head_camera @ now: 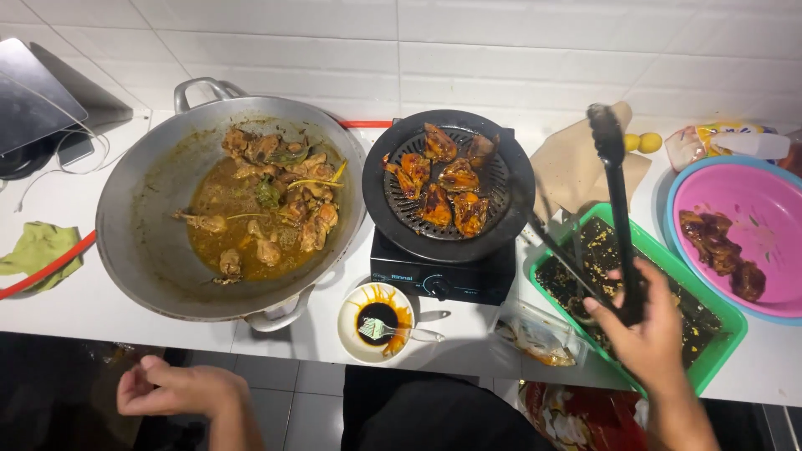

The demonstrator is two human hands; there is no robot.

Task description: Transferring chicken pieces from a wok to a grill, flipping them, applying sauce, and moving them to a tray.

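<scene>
Big wok (150, 225) of stewed chicken sits at the table's left end, round grill pan (449, 185) beside it. Right hand (647, 330) grips black tongs (614, 184), long axis pointing away toward the back wall, tips just right of the grill. Left hand (180, 388) hangs loosely curled, empty, below the front edge. Tong tips blurred.

Bright even light, slight motion blur

Both forearms are bare, with no sleeves showing. The left hand (171, 388) and the right hand (647, 330) wear no gloves, rings, watch or bands. Dark clothing covers the body below.
</scene>
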